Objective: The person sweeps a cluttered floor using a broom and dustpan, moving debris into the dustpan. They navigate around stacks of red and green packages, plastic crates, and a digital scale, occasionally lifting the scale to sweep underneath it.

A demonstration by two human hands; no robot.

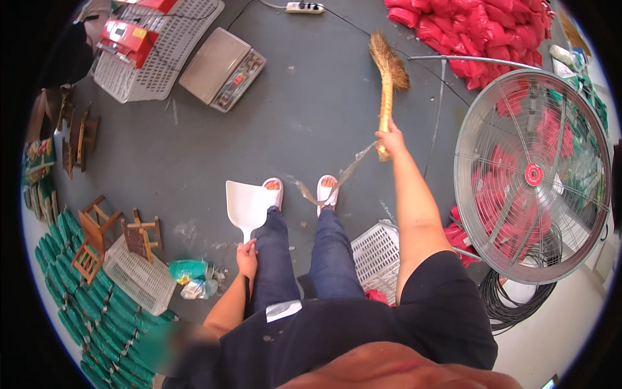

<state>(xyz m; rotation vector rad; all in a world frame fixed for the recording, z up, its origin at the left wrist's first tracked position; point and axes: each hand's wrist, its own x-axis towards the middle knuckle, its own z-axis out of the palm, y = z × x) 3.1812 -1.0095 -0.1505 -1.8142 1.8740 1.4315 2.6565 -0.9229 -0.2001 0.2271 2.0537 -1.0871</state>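
Note:
A white dustpan [246, 206] hangs in front of my left leg, its pan pointing away from me. My left hand [247, 258] is closed round its handle, close under the pan. Out to the right, my right hand [391, 140] grips the pale bound handle of a straw hand broom [387, 84], whose bristles point away from me. From that same hand trails a strip of clear plastic film [350, 172], sagging down toward my right foot. Whether the strip is pinched in the fingers or caught against the handle I cannot tell.
A large round metal fan [532, 175] stands at the right, black cable coiled beneath it. Red bags [483, 32] are heaped at the far right. A scale [222, 68] and white crates [159, 48] stand far left. Wooden stools [97, 227], green bundles [97, 324] and plastic scraps [194, 279] lie nearer left.

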